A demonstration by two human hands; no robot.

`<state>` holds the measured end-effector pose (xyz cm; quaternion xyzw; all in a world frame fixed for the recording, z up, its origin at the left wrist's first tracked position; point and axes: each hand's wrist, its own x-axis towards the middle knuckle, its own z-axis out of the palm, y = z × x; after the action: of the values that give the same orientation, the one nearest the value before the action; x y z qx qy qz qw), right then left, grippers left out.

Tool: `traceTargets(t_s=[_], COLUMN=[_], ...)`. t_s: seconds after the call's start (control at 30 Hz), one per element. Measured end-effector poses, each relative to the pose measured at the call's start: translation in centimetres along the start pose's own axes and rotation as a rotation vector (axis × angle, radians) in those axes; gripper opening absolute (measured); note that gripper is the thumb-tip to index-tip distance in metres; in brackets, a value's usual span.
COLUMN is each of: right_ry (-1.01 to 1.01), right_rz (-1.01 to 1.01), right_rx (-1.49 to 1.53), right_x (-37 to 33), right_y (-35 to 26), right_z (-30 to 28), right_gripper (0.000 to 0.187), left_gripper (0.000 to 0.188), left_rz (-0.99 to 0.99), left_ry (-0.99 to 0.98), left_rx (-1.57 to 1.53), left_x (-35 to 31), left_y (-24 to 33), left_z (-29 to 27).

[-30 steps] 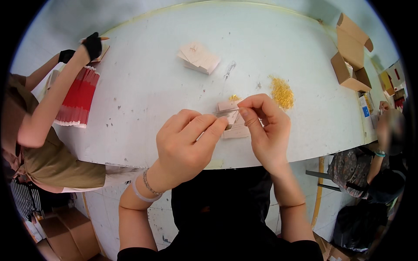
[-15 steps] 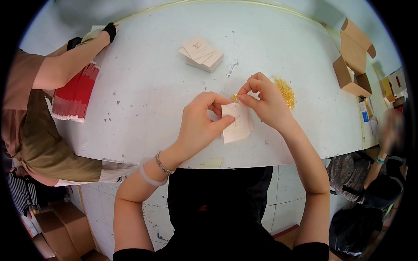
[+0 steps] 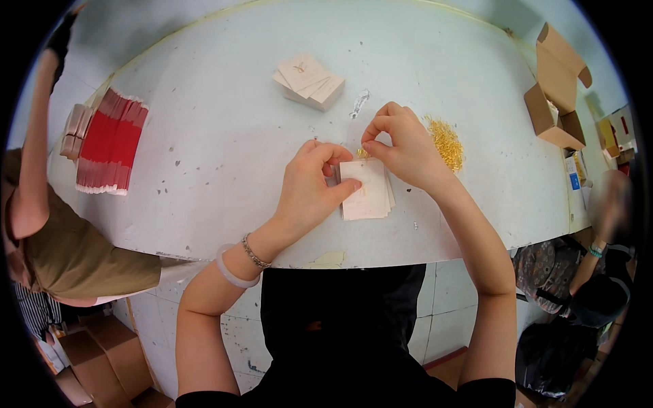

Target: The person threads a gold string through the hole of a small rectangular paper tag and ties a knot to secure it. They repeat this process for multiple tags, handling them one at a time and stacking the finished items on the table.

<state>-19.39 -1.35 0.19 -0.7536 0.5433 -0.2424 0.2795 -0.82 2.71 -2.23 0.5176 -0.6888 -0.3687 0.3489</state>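
Observation:
My left hand (image 3: 309,180) grips a small stack of cream cards (image 3: 367,198), thumb on top and fingers behind its left side. The lower cards fan out slightly at the right. At the stack's top edge, my right hand (image 3: 406,146) pinches thumb and forefinger together beside a thin gold strand (image 3: 362,154); the fingertips partly hide it. Just right of that hand lies a loose pile of short gold strands (image 3: 445,143). Farther back on the table sits a thicker pile of similar cream cards (image 3: 309,81), the top ones turned askew.
A crumpled clear scrap (image 3: 359,103) lies behind my hands. Bundled red strips (image 3: 112,143) rest at the left, near a co-worker's arm (image 3: 34,143). An open cardboard box (image 3: 554,115) stands at the right edge. Another person (image 3: 571,265) is at the lower right.
The co-worker's arm at the left has swung away from the table, uncovering more of the red strips. My hands and the cards have shifted slightly left, with the same grip.

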Motion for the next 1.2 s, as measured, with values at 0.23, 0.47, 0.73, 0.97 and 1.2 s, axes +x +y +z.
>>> traceTargets(t_s=[0.23, 0.47, 0.73, 0.97, 1.2], right_ry=[0.162, -0.022, -0.090, 0.079, 0.245], right_rz=[-0.007, 0.121, 0.086, 0.133, -0.327], right_rx=[-0.004, -0.290, -0.311, 0.163, 0.260], right_x=[1.2, 0.0, -2.2, -3.2, -7.0], right_y=[2.5, 4.8, 5.5, 2.7, -3.4], right_z=[-4.9, -4.2, -4.3, -4.3, -1.9], right_gripper=[0.008, 0.010, 0.006, 0.006, 0.007], left_gripper=[0.032, 0.028, 0.023, 0.015, 0.010], left_rz=[-0.010, -0.032, 0.016, 0.075, 0.074], left_ry=[0.038, 0.105, 0.143, 0.098, -0.001], left_rx=[0.014, -0.051, -0.124, -0.278, -0.444], left_x=[0.1, 0.9, 0.1, -1.0, -2.7], left_y=[0.0, -0.8, 0.8, 2.2, 4.4], left_z=[0.2, -1.3, -1.9, -0.2, 0.5])
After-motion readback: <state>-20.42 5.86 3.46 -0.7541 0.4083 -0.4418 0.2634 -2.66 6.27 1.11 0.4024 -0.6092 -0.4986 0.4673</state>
